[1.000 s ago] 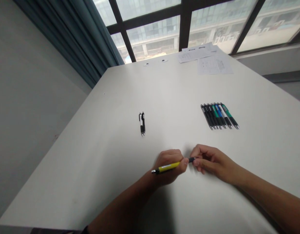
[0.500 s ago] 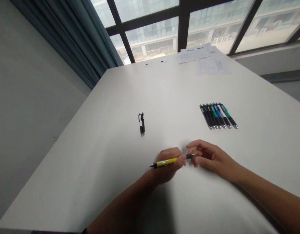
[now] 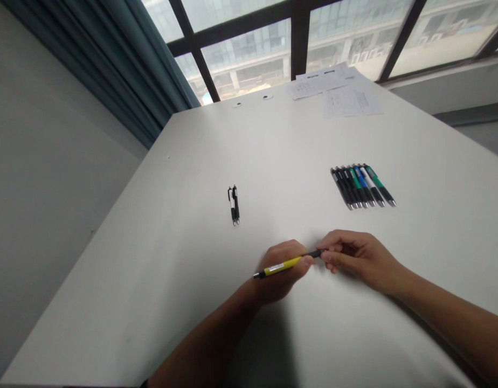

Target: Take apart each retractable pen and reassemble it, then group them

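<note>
A yellow-barrelled pen lies slanted between the two hands, held above the white tabletop. The left hand is curled around the yellow barrel, with the pen's metal tip sticking out past the hand on the left. The right hand grasps the pen's dark end, pinching it between the fingertips. The hands nearly meet around the pen's middle. Farther up the tabletop, two black-and-white pens lie side by side, left of a tight row of black, green, blue and white pens. Printed paper sheets lie at the far edge.
</note>
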The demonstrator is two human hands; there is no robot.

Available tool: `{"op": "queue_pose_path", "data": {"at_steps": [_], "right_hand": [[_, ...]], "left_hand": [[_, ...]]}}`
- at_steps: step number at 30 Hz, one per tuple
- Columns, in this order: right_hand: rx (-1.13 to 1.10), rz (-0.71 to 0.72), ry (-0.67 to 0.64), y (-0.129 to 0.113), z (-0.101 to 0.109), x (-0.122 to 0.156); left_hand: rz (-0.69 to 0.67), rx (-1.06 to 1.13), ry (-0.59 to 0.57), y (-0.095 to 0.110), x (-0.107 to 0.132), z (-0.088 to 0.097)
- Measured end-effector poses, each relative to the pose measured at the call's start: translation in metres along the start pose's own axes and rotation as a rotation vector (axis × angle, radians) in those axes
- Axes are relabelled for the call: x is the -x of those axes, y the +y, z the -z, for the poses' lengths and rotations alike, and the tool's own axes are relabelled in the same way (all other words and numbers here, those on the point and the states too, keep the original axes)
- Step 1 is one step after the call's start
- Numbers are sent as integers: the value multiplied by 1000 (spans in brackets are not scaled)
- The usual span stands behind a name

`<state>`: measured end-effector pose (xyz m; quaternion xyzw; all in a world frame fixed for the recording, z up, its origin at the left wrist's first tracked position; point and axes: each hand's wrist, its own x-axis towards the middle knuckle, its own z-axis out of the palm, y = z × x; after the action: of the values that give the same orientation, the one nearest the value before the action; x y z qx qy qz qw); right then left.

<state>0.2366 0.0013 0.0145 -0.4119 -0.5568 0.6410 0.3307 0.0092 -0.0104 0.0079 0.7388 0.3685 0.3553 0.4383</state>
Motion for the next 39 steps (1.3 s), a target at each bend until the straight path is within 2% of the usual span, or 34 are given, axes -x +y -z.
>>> {"op": "queue_pose_path", "data": {"at_steps": [7,13,16,19,22,27,33,36,39], "right_hand": [[-51,104,50,-2,1,1],[-44,14,-51,-5,2,-1],[12,-31,-75,-6,1,-1],[25,-13,-38,-4,1,0],[51,31,-6,-2,0,0],[162,146,26,2,2,-2],[388,451,36,-3,5,-2],[485,503,49,-8,4,0],[558,491,46,-9,3,2]], "left_hand": [[109,50,-17,3,0,0],[27,101,-38,5,0,6],[46,59,-22,6,0,6],[101,104,41,3,0,3],[178,218,60,0,0,3],[306,307,-2,-1,-3,6],[435,638,137,1,-2,-4],[504,771,181,-1,-2,-9],[536,855,192,-4,-2,-10]]}}
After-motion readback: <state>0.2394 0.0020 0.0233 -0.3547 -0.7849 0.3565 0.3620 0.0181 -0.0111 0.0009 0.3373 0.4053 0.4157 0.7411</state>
